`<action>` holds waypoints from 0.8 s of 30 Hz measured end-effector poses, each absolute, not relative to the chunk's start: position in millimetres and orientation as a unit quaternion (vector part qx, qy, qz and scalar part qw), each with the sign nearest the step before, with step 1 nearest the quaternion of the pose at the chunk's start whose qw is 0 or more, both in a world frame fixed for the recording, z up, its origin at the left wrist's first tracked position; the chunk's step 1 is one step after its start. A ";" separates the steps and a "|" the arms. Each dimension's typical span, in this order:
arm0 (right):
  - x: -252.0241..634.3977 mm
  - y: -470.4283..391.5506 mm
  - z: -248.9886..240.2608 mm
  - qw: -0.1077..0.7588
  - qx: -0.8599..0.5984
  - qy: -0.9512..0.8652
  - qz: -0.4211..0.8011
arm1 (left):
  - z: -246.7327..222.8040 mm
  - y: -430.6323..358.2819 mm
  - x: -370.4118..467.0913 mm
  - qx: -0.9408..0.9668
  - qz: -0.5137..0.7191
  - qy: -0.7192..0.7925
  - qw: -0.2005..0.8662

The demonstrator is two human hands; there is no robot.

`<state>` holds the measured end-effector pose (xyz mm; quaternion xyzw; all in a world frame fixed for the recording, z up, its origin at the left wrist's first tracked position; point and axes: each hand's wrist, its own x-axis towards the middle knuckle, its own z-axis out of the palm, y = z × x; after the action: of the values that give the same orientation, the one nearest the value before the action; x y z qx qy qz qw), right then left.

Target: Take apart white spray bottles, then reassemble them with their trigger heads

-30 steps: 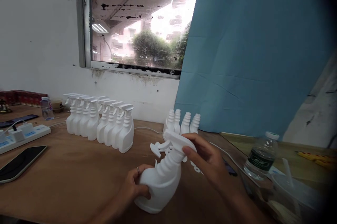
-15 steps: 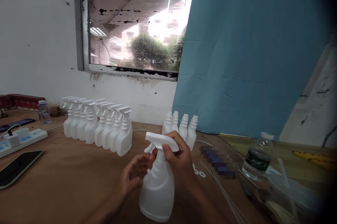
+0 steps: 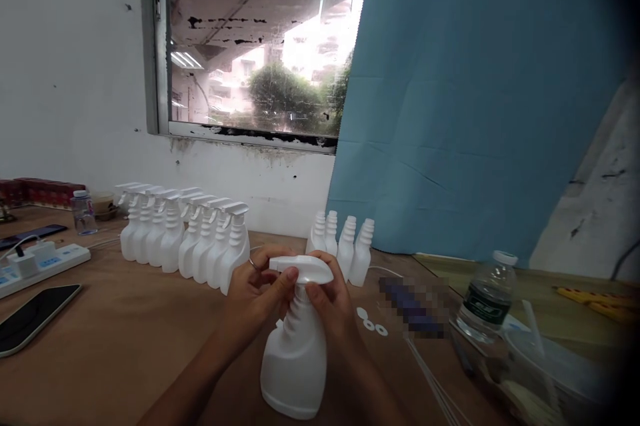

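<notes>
A white spray bottle (image 3: 294, 363) stands upright in front of me, its trigger head (image 3: 305, 269) pointing left. My left hand (image 3: 260, 286) grips the nozzle side of that head, thumb on its flank and fingers behind. With thumb and fingers, my right hand (image 3: 333, 293) holds the rear of the head and the neck below it. The trigger is hidden by my left hand. Behind on the left, several white spray bottles with heads (image 3: 203, 249) stand in a row. Several open-necked white bottles (image 3: 360, 256) stand behind my right hand.
White washers (image 3: 369, 325) and thin white tubes (image 3: 433, 379) lie to the right. Beyond them are a water bottle (image 3: 487, 299) and a plastic tub (image 3: 565, 373). A phone (image 3: 37, 319) and a power strip (image 3: 60, 263) lie on the left. A window and blue curtain (image 3: 465, 99) are behind.
My left hand has moved up from beside the bottle's neck and closed on the front of the trigger head. My right hand keeps its hold at the rear; the bottle shifted slightly left.
</notes>
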<state>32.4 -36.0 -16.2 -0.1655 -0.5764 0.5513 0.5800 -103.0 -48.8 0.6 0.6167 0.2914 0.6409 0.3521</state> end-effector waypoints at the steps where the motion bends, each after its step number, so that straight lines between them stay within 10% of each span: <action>1: 33.0 -37.0 -19.8 0.581 -0.157 -0.571 0.559 | 0.2 -48.9 -103.1 0.618 0.642 0.282 0.357; 24: 32.4 -35.6 -22.4 0.558 -0.161 -0.601 0.549 | 0.6 -48.3 -106.7 0.631 0.612 0.279 0.387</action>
<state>32.4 -35.6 -22.4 -0.1613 -0.6015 0.5486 0.5578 -106.7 -48.3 0.6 0.6312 0.2788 0.6117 0.3869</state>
